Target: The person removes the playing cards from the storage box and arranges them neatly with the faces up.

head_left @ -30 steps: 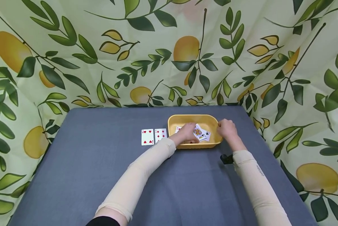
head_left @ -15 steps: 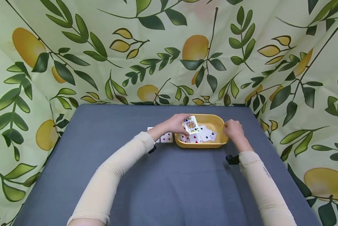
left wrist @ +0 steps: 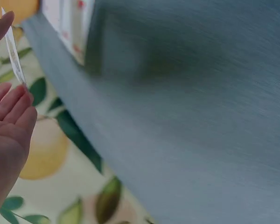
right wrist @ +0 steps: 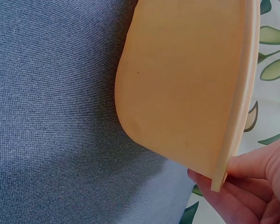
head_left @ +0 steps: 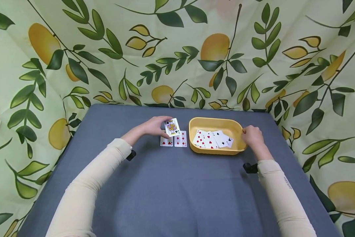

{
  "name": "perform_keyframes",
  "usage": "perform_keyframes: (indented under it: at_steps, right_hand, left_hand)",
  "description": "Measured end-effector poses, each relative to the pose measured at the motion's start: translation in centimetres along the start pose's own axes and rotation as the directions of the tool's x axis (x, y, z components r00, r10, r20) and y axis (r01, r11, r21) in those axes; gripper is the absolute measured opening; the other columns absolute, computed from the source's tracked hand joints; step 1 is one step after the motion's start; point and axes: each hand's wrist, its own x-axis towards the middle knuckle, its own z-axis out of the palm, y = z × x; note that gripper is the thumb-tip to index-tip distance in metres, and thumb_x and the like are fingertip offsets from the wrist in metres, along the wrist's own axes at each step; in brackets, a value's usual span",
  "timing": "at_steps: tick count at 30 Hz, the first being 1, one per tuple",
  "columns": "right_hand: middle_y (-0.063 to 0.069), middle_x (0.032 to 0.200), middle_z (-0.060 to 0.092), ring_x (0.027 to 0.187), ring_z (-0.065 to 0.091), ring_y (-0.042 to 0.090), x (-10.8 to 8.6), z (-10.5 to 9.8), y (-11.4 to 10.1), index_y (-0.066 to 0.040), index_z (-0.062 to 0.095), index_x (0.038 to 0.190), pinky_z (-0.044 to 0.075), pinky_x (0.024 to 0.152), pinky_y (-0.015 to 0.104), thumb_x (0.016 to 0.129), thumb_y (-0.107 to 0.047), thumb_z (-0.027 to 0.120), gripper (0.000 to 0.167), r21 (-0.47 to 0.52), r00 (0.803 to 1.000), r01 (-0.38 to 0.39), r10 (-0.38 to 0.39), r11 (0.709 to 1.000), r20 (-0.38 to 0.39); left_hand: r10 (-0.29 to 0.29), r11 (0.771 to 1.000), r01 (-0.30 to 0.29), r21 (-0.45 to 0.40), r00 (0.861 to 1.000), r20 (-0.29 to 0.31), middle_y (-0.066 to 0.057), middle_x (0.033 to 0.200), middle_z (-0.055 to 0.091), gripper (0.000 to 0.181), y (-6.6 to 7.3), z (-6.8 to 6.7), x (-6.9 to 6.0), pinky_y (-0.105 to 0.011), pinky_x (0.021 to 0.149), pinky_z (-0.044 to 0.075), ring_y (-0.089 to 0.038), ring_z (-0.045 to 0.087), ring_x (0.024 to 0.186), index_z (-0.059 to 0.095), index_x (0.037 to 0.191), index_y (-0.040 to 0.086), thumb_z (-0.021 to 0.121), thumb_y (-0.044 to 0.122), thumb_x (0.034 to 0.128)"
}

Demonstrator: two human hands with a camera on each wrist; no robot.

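Observation:
In the head view my left hand (head_left: 155, 126) pinches a black-suited face card (head_left: 172, 127), raised over two cards on the table. These are a red heart card (head_left: 166, 142), partly covered by that hand and card, and a diamond card (head_left: 181, 140) to its right. The left wrist view shows the held card (left wrist: 15, 53) nearly edge-on between thumb and fingers. At the right end of a yellow plastic basket (head_left: 216, 151), my right hand (head_left: 252, 136) grips the rim. Thumb and fingers pinch that rim in the right wrist view. Several playing cards (head_left: 210, 140) lie overlapping, face up, inside the basket.
A blue-grey cloth (head_left: 171, 191) covers the table. Behind it and at both sides hangs a curtain (head_left: 177, 29) printed with leaves and yellow fruit. A small black device (head_left: 131, 155) sits at the left wrist, another (head_left: 250, 168) at the right.
My left hand has drawn the face card up out of the basket and carried it left, over the cards on the table. The right hand has stayed on the basket rim.

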Motion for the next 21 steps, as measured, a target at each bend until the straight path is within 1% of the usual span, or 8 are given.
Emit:
perform_keyframes:
  at_steps: [4,6,7,10,14,18,21]
  right_hand:
    - [0.005,0.056,0.037,0.051,0.043,0.021,0.1,0.0,-0.2,-0.002,0.054,0.066,0.034,0.047,0.028,0.088,0.001,0.049,0.023,0.009,1.000,0.005,-0.005,1.000,0.023]
    - [0.008,0.059,0.042,0.053,0.045,0.022,0.2,-0.1,-0.3,0.001,0.058,0.072,0.036,0.047,0.028,0.089,0.001,0.049,0.019,0.008,0.999,-0.004,0.004,1.000,0.039]
    - [0.009,0.060,0.044,0.054,0.046,0.023,0.1,-0.3,-0.1,0.002,0.060,0.075,0.036,0.047,0.029,0.089,0.000,0.049,0.017,0.010,0.999,-0.011,0.010,1.000,0.042]
    - [0.011,0.063,0.047,0.056,0.048,0.024,0.2,-0.5,0.2,0.004,0.061,0.081,0.038,0.048,0.029,0.090,0.000,0.050,0.015,0.016,0.998,-0.025,0.024,1.000,0.057]
    - [0.011,0.063,0.047,0.056,0.048,0.024,0.3,-0.6,0.2,0.004,0.060,0.080,0.038,0.049,0.029,0.090,0.000,0.050,0.016,0.017,0.997,-0.033,0.032,0.999,0.066]
    - [0.014,0.067,0.051,0.058,0.049,0.025,0.3,-0.4,0.0,0.005,0.062,0.084,0.039,0.049,0.029,0.090,0.000,0.050,0.015,0.020,0.997,-0.028,0.026,0.999,0.067]
    - [0.015,0.067,0.051,0.057,0.049,0.025,0.2,-0.2,-0.1,0.005,0.062,0.084,0.039,0.049,0.029,0.090,0.001,0.050,0.015,0.021,0.998,-0.021,0.020,1.000,0.062]
  left_hand:
    - [-0.043,0.999,0.043,0.002,0.999,0.010,-0.021,0.145,0.045,0.083,-2.6,-0.1,-2.2,-0.046,0.113,0.029,-0.035,0.039,0.136,0.040,0.144,-0.005,0.083,0.016,0.0763]
    - [-0.066,0.998,0.066,-0.004,0.998,0.018,-0.022,0.146,0.043,0.083,-3.7,-0.1,-3.2,-0.047,0.113,0.028,-0.036,0.037,0.136,0.040,0.144,-0.005,0.083,0.014,0.0764]
    - [-0.068,0.998,0.068,-0.007,0.997,0.023,-0.023,0.146,0.043,0.083,-4.2,-0.1,-3.4,-0.047,0.113,0.028,-0.037,0.037,0.136,0.040,0.144,-0.005,0.083,0.013,0.0763]
    - [-0.073,0.997,0.073,-0.006,0.997,0.039,-0.024,0.146,0.042,0.081,-5.5,0.0,-3.9,-0.048,0.113,0.028,-0.039,0.036,0.136,0.040,0.144,-0.006,0.082,0.009,0.0759]
    - [-0.062,0.998,0.062,0.003,0.996,0.069,-0.026,0.145,0.042,0.079,-6.7,0.3,-4.2,-0.049,0.113,0.027,-0.040,0.036,0.136,0.040,0.143,-0.006,0.081,0.005,0.0760]
    - [-0.079,0.997,0.078,0.018,0.989,0.126,-0.025,0.148,0.038,0.078,-7.3,0.8,-4.2,-0.049,0.114,0.025,-0.039,0.032,0.139,0.039,0.145,-0.002,0.078,0.003,0.0775]
    - [-0.097,0.995,0.095,0.019,0.983,0.153,-0.023,0.150,0.036,0.079,-7.5,1.2,-4.2,-0.049,0.114,0.025,-0.038,0.030,0.140,0.038,0.147,0.000,0.077,0.002,0.0780]
